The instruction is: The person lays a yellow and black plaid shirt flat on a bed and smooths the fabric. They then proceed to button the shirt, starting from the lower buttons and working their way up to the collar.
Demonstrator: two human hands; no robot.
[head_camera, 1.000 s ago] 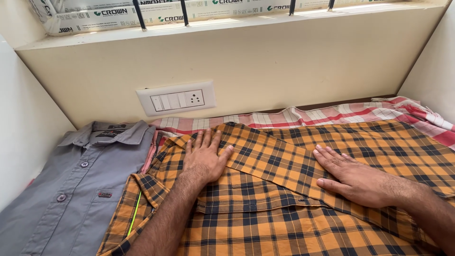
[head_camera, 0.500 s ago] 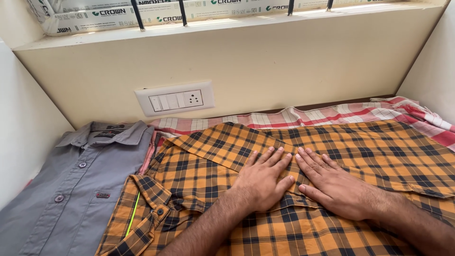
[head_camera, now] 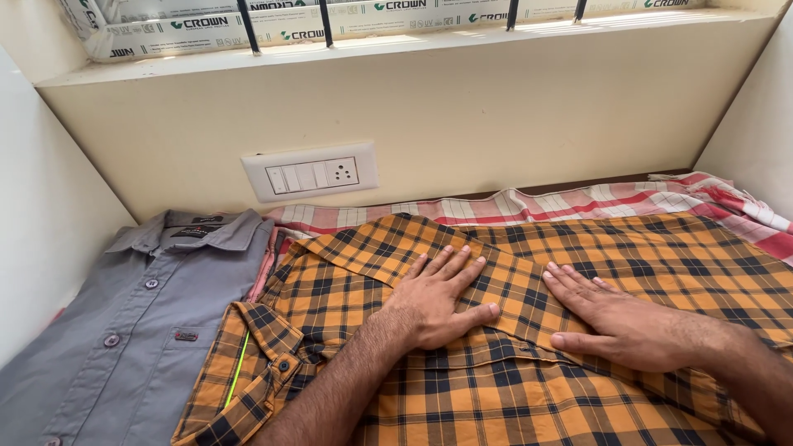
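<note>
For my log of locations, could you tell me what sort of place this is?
Probably a room in a home: a barred window ledge, a wall switch plate, and shirts, orange check and grey, spread out.

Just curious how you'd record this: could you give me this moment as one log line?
left hand: flat on orange checked shirt | right hand: flat on same shirt, apart from left | grey shirt: lying alongside | red checked cloth: underneath
</note>
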